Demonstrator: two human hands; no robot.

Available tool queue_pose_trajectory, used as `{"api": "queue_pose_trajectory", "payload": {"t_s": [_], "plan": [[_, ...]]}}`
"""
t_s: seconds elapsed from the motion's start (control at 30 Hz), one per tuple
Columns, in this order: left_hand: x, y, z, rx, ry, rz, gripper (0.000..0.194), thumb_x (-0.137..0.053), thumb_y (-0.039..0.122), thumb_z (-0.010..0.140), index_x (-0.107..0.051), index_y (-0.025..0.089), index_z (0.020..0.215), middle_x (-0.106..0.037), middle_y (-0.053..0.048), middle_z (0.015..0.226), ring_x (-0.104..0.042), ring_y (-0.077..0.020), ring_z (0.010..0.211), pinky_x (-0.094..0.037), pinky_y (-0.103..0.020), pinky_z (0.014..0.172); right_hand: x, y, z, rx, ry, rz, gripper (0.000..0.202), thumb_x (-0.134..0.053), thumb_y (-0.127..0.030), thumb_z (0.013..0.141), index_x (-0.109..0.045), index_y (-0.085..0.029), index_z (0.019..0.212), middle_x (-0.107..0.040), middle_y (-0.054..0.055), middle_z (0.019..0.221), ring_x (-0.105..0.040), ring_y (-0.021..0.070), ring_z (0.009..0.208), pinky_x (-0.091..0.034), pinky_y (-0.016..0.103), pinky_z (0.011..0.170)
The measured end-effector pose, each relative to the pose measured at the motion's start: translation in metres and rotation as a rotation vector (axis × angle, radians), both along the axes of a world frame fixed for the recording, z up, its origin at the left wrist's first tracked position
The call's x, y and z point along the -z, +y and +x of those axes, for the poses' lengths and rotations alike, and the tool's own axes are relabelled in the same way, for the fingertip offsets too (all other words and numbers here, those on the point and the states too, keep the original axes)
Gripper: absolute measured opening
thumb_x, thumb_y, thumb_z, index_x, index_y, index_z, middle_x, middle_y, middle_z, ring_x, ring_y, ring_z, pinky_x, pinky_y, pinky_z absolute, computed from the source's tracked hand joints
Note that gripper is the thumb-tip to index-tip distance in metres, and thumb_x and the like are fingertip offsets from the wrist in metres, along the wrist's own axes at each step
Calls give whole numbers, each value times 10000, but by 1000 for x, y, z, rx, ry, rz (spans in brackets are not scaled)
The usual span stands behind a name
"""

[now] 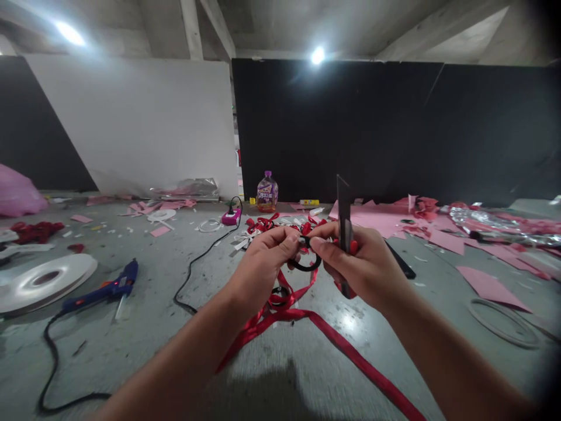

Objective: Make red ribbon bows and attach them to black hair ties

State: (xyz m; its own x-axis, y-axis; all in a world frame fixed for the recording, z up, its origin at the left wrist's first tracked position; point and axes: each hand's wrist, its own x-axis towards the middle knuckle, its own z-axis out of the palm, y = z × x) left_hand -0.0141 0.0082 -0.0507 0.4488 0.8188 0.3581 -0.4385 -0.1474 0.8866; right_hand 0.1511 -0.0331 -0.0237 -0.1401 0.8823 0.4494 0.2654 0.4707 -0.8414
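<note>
From my remote seat, I have the left hand (269, 251) and right hand (362, 257) pinching a black ring (307, 268) nearer me than the bottle (267, 195); the right also clasps a dark-bladed tool (344, 215). Red ribbon (350, 349) lies bottle-near-side too.

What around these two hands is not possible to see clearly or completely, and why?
Head view:
Black ring: parts hidden by the left hand and right hand.
Dark bladed tool: middle covered by the right hand; exact kind unclear.
Red ribbon: one stretch hidden by the left forearm; another cut off by the bottom edge.
White spool: cut off by the left edge.
Bottle: small label print too tiny to read.
</note>
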Motion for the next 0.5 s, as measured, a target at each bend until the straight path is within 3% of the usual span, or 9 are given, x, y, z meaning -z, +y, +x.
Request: {"api": "queue_pose_trajectory", "payload": {"t_s": [0.17,0.27,0.37,0.43,0.5], "plan": [[-5,-3,2,-251,222,171,273,-591,405,917,-578,169,780,-509,13,690,-430,-116,641,-349,-267,622,2,3,-4,-37,90,-244,281,-648,-442,880,-608,-175,799,-378,-82,510,-333,50,417,-239,192,369],[-6,-6,2,-550,274,318,189,-584,369,926,-605,183,951,-598,-24,817,-519,-144,724,-415,-294,671,3,4,-5,-53,203,-290,227,-666,-385,866,-596,-179,801,-376,-83,509,-340,51,400,-215,193,363],[-5,-7,-4,-892,304,748,128,-592,235,917,-631,212,1037,-642,-50,954,-573,-180,878,-445,-345,804,4,5,-5,0,269,-271,201,-677,-365,850,-601,-180,823,-395,-77,499,-362,63,399,-212,199,360],[-6,-7,-9,-958,373,1074,176,-621,159,878,-674,223,1033,-668,-53,966,-585,-205,938,-430,-380,867,5,5,-4,24,260,-261,209,-671,-376,854,-603,-181,825,-411,-71,488,-369,70,405,-221,202,362],[-6,-5,-12,-959,448,1241,219,-646,134,851,-695,223,1046,-690,-56,960,-597,-222,942,-418,-400,876,5,4,-4,28,233,-240,217,-665,-386,861,-606,-180,823,-423,-67,484,-369,73,413,-232,203,368]]}}
